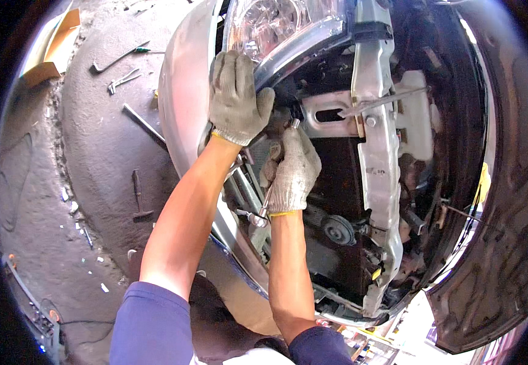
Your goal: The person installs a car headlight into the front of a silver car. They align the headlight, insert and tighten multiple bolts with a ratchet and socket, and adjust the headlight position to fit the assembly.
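My left hand (236, 100), in a knitted work glove, lies with straight fingers against the lower edge of a car's headlight (270, 24), beside the silver fender (185, 79). To its right, my right hand (294, 170), also gloved, is closed around a shiny metal socket wrench (295, 123). The wrench's bright cylindrical end pokes out above the fingers, near the bodywork under the headlight; what it touches is hidden. Below that wrist a bright metal rod with a rounded end (258, 219) shows; I cannot tell whether it belongs to the wrench.
A bare silver crossbar (379, 164) runs along the car's opened front, with a round pulley (339, 230) nearby. The raised black hood (507, 201) stands at right. On the floor lie pliers (124, 79), a hammer (139, 198), a long bar (143, 123) and a cardboard box (63, 39).
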`<state>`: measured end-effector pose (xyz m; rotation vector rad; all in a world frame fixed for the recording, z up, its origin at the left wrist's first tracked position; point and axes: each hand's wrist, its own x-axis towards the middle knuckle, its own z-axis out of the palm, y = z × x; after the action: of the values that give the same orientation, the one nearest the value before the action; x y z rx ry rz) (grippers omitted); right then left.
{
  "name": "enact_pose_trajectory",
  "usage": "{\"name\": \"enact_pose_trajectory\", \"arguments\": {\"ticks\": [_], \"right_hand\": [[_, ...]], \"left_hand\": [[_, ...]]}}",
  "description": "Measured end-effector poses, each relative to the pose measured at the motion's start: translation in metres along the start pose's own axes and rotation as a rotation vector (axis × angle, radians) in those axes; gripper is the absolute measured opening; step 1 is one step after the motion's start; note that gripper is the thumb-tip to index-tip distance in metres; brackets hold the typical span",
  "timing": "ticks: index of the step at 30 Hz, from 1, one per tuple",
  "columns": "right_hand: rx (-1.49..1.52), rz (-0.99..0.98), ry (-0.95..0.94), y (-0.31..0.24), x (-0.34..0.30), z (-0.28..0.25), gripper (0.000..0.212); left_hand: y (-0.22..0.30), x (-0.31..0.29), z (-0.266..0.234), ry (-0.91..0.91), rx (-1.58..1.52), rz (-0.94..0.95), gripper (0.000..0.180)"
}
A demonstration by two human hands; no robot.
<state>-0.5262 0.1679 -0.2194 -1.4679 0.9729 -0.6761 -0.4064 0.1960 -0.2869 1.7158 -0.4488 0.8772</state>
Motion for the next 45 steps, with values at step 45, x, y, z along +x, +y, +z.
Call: {"name": "enact_pose_trajectory", "arguments": {"ticks": [45], "right_hand": [[-0.255,0.910,-0.020,0.123,-0.327,-0.040,0.026]], "left_hand": [[-0.009,-0.010,0.013,-0.229,-0.158,-0.129,0.084]]}}
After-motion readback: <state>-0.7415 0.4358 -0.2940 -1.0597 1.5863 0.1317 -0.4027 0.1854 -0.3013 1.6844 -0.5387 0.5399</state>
